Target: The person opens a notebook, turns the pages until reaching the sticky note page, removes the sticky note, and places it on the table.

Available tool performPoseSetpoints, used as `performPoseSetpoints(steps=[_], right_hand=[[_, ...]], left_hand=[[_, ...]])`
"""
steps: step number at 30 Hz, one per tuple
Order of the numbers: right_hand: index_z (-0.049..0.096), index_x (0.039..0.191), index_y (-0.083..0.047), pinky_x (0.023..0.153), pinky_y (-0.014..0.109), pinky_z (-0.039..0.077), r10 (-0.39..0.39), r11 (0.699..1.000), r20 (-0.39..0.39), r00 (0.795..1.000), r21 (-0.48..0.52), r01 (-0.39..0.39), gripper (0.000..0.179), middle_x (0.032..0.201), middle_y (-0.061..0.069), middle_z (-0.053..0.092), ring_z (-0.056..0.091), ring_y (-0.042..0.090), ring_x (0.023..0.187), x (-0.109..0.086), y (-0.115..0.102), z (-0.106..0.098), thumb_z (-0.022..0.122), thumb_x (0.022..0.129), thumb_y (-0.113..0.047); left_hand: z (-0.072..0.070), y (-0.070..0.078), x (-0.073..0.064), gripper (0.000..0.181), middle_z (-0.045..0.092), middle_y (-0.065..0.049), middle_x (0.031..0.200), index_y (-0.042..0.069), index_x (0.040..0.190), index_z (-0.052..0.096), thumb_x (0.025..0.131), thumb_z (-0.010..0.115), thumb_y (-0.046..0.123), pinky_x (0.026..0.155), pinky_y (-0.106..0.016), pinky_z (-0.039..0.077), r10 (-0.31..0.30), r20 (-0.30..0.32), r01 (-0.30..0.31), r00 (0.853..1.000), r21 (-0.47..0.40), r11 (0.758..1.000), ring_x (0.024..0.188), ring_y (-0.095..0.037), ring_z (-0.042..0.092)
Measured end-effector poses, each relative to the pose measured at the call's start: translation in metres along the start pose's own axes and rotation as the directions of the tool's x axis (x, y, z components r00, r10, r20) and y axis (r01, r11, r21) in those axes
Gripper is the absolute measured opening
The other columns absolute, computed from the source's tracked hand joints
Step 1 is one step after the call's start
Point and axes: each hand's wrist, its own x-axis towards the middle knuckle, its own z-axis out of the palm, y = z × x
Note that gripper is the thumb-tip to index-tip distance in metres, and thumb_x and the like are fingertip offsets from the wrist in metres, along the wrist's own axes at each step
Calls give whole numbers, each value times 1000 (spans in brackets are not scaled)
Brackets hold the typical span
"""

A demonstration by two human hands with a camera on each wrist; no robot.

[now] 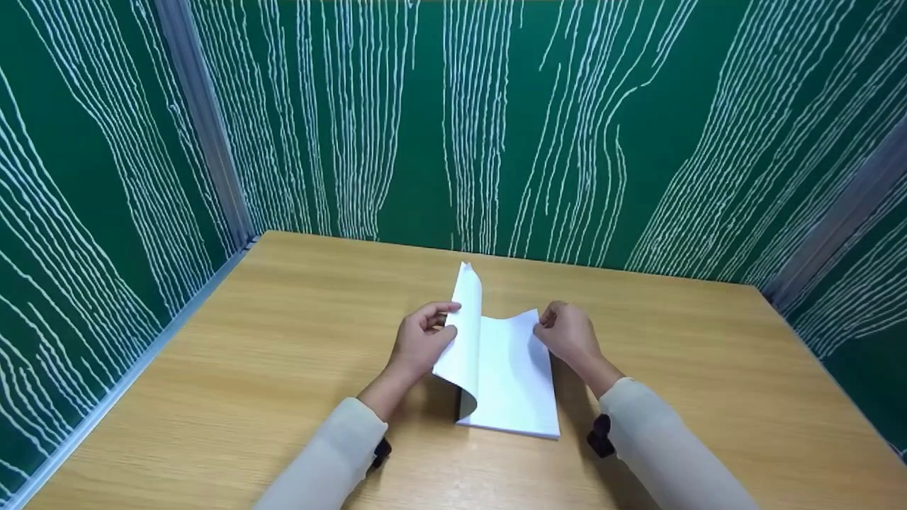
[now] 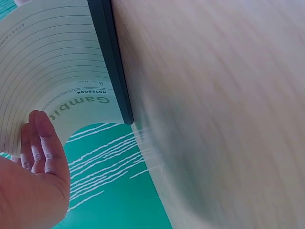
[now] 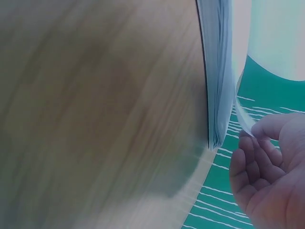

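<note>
A notebook (image 1: pixel 514 382) with white pages lies open on the wooden table. Its left-hand leaves (image 1: pixel 464 340) stand up in a curl, and my left hand (image 1: pixel 421 338) holds them at the outer edge between thumb and fingers. Ruled lines and the printed word "Gambit" show on the raised leaf (image 2: pixel 57 57) in the left wrist view. At the far right corner of the notebook, my right hand (image 1: pixel 569 331) pinches a page corner, which bends upward. From the right wrist camera, the thumb and fingertips (image 3: pixel 259 129) meet on that thin page, above the notebook's stacked page edges (image 3: pixel 218 95).
The wooden table (image 1: pixel 283 340) extends around the notebook on all sides. Green walls (image 1: pixel 425 142) with white wavy lines rise behind and beside it, with grey posts (image 1: pixel 205 113) at the corners. Dark wrist devices (image 1: pixel 601 435) sit under both sleeves.
</note>
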Motion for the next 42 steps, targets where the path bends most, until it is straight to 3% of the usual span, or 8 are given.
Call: performPoseSetpoints(steps=[7, 16, 22, 25, 29, 32, 34, 42], right_hand=[[57, 78, -16, 54, 25, 43, 12, 999, 3, 1000, -32, -12, 13, 73, 3, 57, 53, 18, 66, -1, -1, 1, 64, 76, -26], [54, 82, -16, 55, 25, 43, 60, 998, 6, 998, -17, -60, 13, 76, 4, 55, 53, 19, 70, -2, -3, -1, 61, 78, -27], [57, 96, -21, 55, 25, 45, -37, 999, 31, 999, 41, 36, 17, 83, 2, 57, 53, 19, 70, -5, -6, -4, 53, 84, -32], [56, 107, -24, 66, 30, 48, -101, 992, 70, 992, 77, 96, 25, 98, 1, 59, 54, 20, 82, -9, -7, -5, 47, 87, -36], [55, 113, -24, 77, 34, 47, -187, 976, 132, 973, 139, 168, 31, 107, 0, 58, 54, 19, 91, -15, -8, -7, 40, 90, -38], [55, 113, -24, 69, 30, 48, -223, 964, 165, 961, 184, 192, 31, 101, 0, 59, 54, 19, 85, -18, -11, -8, 37, 92, -36], [55, 113, -23, 63, 29, 48, -233, 958, 184, 955, 211, 193, 30, 100, 1, 59, 54, 20, 82, -20, -15, -8, 36, 92, -34], [51, 114, -25, 54, 34, 50, -269, 936, 275, 923, 301, 183, 26, 102, 6, 55, 58, 23, 60, -30, -31, -6, 41, 91, -32]], left_hand=[[3, -21, 9, 29, 63, -1, 94, 17, 104, 62, 77, 55, 9, 71, -25, 46, -10, -18, 11, 1000, 35, 999, 84, -13, 56], [4, -23, 10, 29, 62, 3, 100, 18, 104, 62, 77, 55, 9, 74, -26, 46, -2, -30, 3, 1000, 33, 999, 88, -12, 56], [4, -24, 10, 29, 63, 2, 96, 19, 103, 62, 77, 56, 8, 73, -26, 46, 5, -32, -4, 999, 30, 1000, 86, -13, 57], [4, -25, 10, 29, 63, 0, 96, 19, 104, 62, 78, 56, 8, 73, -27, 47, -1, -32, 2, 999, 28, 1000, 86, -14, 57], [2, -8, 2, 30, 63, -9, 97, 11, 107, 61, 78, 54, 5, 71, -25, 46, -2, -14, 2, 1000, 25, 1000, 85, -17, 57], [2, 7, -4, 32, 63, -15, 97, 4, 108, 59, 77, 52, 2, 69, -24, 46, 1, 0, -1, 1000, 17, 1000, 83, -18, 57], [2, 7, -3, 32, 63, -15, 98, 4, 108, 59, 77, 52, 2, 68, -24, 46, -1, 2, 1, 1000, 11, 1000, 82, -18, 56], [2, -15, 6, 31, 64, -7, 95, 13, 106, 61, 78, 53, 5, 70, -24, 47, -21, -14, 20, 1000, -14, 1000, 82, -14, 56]])
